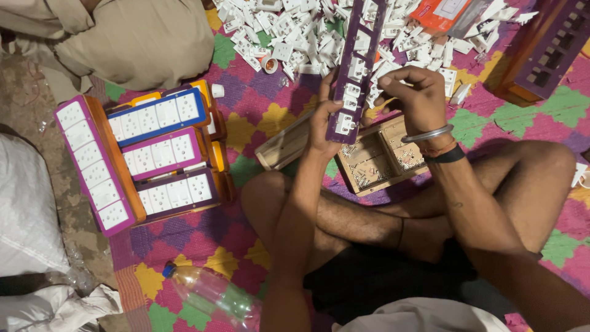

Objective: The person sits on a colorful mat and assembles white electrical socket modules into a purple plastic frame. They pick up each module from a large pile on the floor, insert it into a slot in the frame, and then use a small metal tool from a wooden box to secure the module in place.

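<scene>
Purple switch-panel strip stands upright over the wooden tray of small screws — left hand fingers clamped round its lower end to steady it, right hand fingers pinched at a white socket, probably seating it, above the patterned mat

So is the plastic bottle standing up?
No, the plastic bottle lies on its side on the colourful mat, beside the person's knee.
</scene>
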Demonstrator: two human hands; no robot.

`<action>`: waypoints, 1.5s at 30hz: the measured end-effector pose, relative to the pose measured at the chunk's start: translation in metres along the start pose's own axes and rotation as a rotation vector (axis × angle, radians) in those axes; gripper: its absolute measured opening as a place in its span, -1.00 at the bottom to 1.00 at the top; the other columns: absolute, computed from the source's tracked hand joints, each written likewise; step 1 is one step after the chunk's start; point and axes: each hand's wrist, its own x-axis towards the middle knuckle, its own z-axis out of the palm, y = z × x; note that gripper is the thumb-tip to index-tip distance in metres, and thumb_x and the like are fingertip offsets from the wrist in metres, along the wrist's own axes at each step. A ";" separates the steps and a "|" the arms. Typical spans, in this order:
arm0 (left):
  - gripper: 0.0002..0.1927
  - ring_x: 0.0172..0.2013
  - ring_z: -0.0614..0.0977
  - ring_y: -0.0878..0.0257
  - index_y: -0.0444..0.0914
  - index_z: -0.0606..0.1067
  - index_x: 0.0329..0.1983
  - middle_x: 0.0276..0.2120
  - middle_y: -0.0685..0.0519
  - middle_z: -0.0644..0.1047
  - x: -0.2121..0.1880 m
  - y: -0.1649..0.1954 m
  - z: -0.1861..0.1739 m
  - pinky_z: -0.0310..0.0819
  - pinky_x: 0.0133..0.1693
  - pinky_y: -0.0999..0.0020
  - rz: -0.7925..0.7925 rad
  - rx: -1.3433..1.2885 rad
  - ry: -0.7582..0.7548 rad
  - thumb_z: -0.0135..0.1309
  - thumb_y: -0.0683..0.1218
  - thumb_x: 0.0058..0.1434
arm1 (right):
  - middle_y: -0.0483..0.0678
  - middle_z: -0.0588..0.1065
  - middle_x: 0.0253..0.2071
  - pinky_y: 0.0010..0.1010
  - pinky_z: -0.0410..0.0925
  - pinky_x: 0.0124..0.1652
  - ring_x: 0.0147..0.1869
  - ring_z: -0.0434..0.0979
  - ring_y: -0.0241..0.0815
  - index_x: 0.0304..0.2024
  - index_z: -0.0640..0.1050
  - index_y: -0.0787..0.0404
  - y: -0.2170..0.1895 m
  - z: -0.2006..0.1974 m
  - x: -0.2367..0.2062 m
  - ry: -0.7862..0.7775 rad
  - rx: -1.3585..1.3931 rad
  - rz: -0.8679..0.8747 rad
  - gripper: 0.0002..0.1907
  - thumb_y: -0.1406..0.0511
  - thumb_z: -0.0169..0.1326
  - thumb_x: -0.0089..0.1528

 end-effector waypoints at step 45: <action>-0.27 -0.06 0.57 0.09 -0.04 0.11 0.53 0.09 -0.10 0.40 -0.001 -0.006 0.001 0.70 -0.19 -0.02 -0.101 0.028 0.144 -0.13 -0.17 0.25 | 0.03 0.44 -0.22 -0.33 0.39 -0.25 -0.17 0.51 -0.08 -0.22 0.58 0.30 0.008 0.023 0.037 -0.099 -0.871 -0.636 -0.95 0.45 0.20 0.29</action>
